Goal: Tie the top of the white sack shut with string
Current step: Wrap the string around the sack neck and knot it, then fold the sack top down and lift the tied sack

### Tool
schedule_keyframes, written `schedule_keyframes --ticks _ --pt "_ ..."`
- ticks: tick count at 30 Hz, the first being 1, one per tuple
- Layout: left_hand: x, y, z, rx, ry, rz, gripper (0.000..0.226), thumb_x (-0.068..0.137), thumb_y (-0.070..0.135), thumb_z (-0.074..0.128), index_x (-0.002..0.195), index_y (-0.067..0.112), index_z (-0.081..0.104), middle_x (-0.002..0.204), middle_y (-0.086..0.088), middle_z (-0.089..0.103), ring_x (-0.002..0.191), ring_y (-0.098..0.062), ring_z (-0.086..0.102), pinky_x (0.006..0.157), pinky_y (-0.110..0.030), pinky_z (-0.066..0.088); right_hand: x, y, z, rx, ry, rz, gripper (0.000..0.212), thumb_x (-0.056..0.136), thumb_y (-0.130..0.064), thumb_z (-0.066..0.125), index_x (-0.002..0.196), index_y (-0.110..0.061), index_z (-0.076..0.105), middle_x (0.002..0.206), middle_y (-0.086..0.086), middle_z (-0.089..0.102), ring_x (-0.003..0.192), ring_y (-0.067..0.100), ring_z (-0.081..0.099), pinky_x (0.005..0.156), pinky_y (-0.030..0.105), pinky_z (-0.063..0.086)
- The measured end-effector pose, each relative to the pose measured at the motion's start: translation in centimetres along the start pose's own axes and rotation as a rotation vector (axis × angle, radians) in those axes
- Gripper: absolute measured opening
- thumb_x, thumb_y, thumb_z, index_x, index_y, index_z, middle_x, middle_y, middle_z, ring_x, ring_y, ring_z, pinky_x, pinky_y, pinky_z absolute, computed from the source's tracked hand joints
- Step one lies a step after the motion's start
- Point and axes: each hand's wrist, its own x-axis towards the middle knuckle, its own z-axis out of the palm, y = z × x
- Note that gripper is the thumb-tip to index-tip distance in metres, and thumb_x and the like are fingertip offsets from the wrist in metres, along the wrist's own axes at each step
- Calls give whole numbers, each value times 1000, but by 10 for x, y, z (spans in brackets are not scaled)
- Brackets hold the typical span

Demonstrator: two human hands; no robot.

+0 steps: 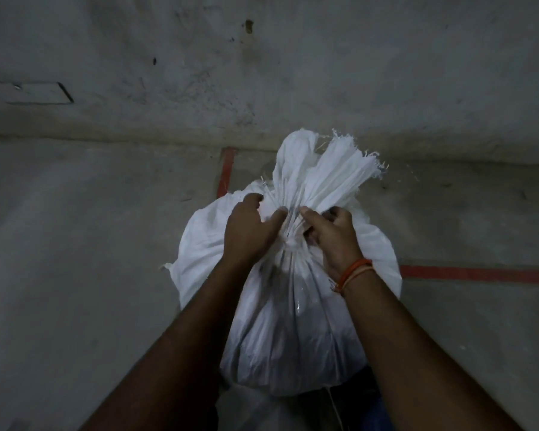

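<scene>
White sack (pixel 290 321), full, on concrete floor (pixel 75 244); gathered neck cinched between left hand (pixel 246 231) and right hand (pixel 336 234); frayed top beyond.

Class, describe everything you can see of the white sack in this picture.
The white sack looks like woven plastic cloth, full and rounded, standing on a grey concrete floor marked with red lines. Its mouth is gathered into a tight neck, where a white binding seems wound, though the string is hard to tell from the cloth. Above the neck the loose top fans out with frayed edges. The left hand and right hand grip the neck from either side.
</scene>
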Motion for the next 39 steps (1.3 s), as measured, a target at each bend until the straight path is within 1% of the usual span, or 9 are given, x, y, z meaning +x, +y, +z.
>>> schedule_keyframes --ticks 3,7,10,18,23,30,33,36,39 --pt "33 23 1 -139 -206 -48 78 83 60 67 142 13 49 138 -6 60 125 -22 58 103 -38 49 11 -16 8 158 10 5 70 70 -48 80 125 -20 47 119 9 70 102 27 73 87 51 59" --pt "60 63 0 -208 -337 25 94 88 60 63 158 19 16 163 -4 28 147 -24 33 119 -36 27 29 -45 18 95 -37 -70 95 68 -74 70 146 -42 24 147 4 52 123 26 61 101 55 50" --pt "68 89 -9 -137 -304 169 83 100 47 51 159 24 0 167 -1 13 152 -21 20 104 -15 11 30 -80 23 40 -86 -211 84 81 -63 62 151 -41 21 146 -2 53 127 18 58 108 49 46" --pt "54 140 -49 -282 -161 465 66 96 49 57 153 34 27 145 4 55 129 -16 56 108 -42 47 -9 -147 35 86 -117 -446 49 97 -42 55 143 -30 43 130 -2 67 117 13 66 102 39 52" --pt "32 164 -73 -68 -29 701 57 94 46 59 144 23 45 125 5 68 110 -7 66 92 -22 54 -42 -172 30 48 -98 -425 35 99 -40 55 123 -19 65 111 2 75 101 15 73 96 41 56" --pt "-2 171 -86 76 4 639 42 95 52 57 127 25 63 122 7 69 105 -5 60 88 -22 43 -63 -196 23 -87 -3 -435 31 85 -34 57 97 -13 76 96 8 78 93 25 74 91 52 57" --pt "-14 177 -86 172 64 651 44 95 59 50 107 22 71 96 6 72 88 -10 65 77 -26 46 -69 -200 22 -100 -4 -378 30 88 -31 58 97 -9 75 95 12 77 93 29 73 89 48 58" --pt "-16 182 -87 232 104 567 64 96 64 42 74 11 69 63 0 63 61 -14 62 57 -28 44 -74 -201 20 -150 -30 -326 38 93 -45 58 95 -11 75 93 10 78 90 25 73 83 39 58" --pt "-15 180 -87 135 87 418 68 95 66 42 68 8 66 63 -5 65 58 -19 63 58 -30 51 -84 -205 16 -174 -98 -297 59 75 -65 66 105 -15 72 101 7 77 94 24 73 90 43 58"
